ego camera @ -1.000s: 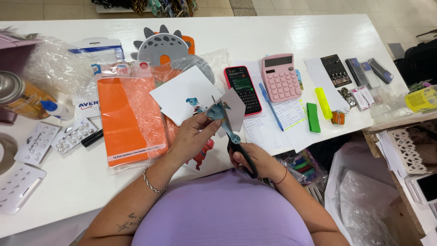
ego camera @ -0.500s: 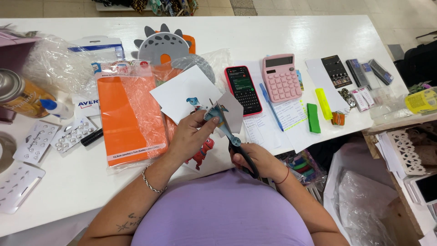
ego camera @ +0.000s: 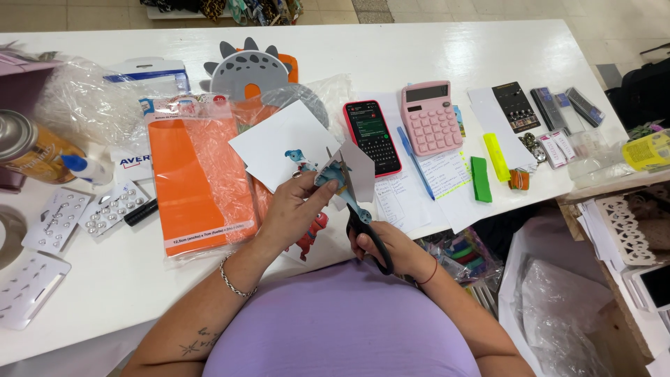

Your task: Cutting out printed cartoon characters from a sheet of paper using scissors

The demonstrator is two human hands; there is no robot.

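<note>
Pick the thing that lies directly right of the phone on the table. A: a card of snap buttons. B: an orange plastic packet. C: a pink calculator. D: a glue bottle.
C: the pink calculator sits just right of the phone, while the orange packet, the glue bottle and the snap-button cards all lie far to the phone's left.
</note>
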